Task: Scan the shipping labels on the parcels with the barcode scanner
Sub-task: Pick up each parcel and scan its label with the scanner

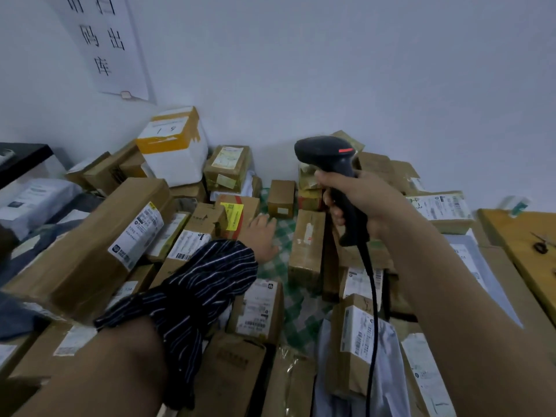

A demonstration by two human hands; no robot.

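Note:
My right hand (358, 200) grips the handle of a black barcode scanner (329, 159), held up over the pile with its head pointing left and its cable (373, 296) hanging down. My left hand (263, 236), with a striped sleeve bunched at the wrist, reaches forward with straight fingers and rests against a brown parcel with a yellow label (236, 216). Cardboard parcels with white shipping labels lie all around, among them a long box (99, 245) at the left and a small box (281, 198) ahead.
A white foam box with yellow tape (176, 145) stands at the back against the wall. A green checked cloth (288, 284) shows between parcels. A wooden surface (523, 242) lies at the right, a dark shelf (21, 159) at the left. A paper sign (102, 43) hangs on the wall.

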